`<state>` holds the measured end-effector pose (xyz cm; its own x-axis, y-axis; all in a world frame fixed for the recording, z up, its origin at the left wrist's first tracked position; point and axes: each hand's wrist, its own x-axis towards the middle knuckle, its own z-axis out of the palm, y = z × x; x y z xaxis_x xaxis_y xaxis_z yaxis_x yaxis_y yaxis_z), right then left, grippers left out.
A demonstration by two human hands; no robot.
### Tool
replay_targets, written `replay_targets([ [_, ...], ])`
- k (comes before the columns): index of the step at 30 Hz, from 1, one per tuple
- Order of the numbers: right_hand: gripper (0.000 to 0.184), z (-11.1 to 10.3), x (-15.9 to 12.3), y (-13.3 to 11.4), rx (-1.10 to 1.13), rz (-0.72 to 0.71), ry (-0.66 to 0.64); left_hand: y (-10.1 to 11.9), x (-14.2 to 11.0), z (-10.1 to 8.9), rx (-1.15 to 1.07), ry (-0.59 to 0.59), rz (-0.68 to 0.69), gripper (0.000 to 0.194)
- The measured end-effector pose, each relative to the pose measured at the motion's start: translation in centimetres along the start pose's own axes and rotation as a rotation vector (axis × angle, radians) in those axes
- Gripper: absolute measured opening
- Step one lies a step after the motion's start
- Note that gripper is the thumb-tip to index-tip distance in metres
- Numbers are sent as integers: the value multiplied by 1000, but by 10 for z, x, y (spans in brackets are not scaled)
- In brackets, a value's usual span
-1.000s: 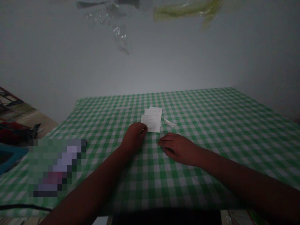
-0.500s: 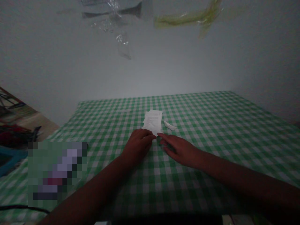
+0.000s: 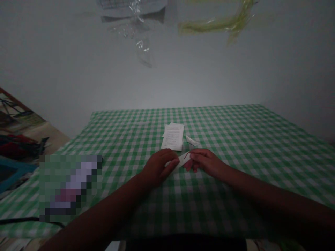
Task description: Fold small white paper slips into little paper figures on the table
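Both my left hand (image 3: pixel 161 166) and my right hand (image 3: pixel 206 161) are closed on a small white sheet of paper (image 3: pixel 184 159), one at each side of it. The sheet is tilted just above the cloth, and fingers cover its ends. Just beyond lies a small stack of printed paper sheets (image 3: pixel 173 137), slightly fanned at the back. To the right of that stack rests a little folded paper piece (image 3: pixel 192 141), shaped like a boat.
A green-and-white checked tablecloth (image 3: pixel 248 139) covers the table, which meets a wall (image 3: pixel 209 69) at the back. A blurred-out flat object (image 3: pixel 75 181) lies at the left, with a black cable (image 3: pixel 28 220) near it. Tape strips (image 3: pixel 209 26) hang on the wall.
My left hand has drawn a sheet off the stack toward me. My right hand has closed on its other side, and the sheet is now lifted between both hands.
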<state>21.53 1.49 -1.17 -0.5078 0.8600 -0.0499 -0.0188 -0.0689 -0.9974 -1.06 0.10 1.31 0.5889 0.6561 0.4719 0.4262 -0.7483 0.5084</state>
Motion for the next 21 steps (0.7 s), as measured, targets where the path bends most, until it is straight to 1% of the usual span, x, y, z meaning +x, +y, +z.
replay_targets([
  [2, 41, -2, 2, 0, 93, 69, 58, -5, 0, -2, -28, 63, -110, 38],
  [3, 42, -3, 3, 1, 110, 83, 103, -7, 0, -3, -35, 92, -158, 41],
  [5, 38, -5, 5, 1, 85, 88, 183, -11, 0, -3, -36, 124, -233, 45],
  [7, 31, -5, 6, 2, 31, 84, 220, -13, 2, -4, -23, 127, -285, 46],
  [9, 27, -6, 7, 2, -14, 75, 222, -14, 3, -4, -3, 115, -326, 48],
  [12, 27, -6, 8, 4, -57, 53, 219, -14, 5, -4, 30, 74, -383, 50],
  [16, 27, -7, 10, 8, -80, 62, 247, -16, 7, -4, 78, 31, -442, 51],
  [19, 28, -8, 11, 10, -77, 69, 250, -19, 8, -3, 120, -3, -469, 51],
  [21, 27, -9, 10, 9, -87, 71, 236, -21, 8, -3, 139, -22, -464, 50],
])
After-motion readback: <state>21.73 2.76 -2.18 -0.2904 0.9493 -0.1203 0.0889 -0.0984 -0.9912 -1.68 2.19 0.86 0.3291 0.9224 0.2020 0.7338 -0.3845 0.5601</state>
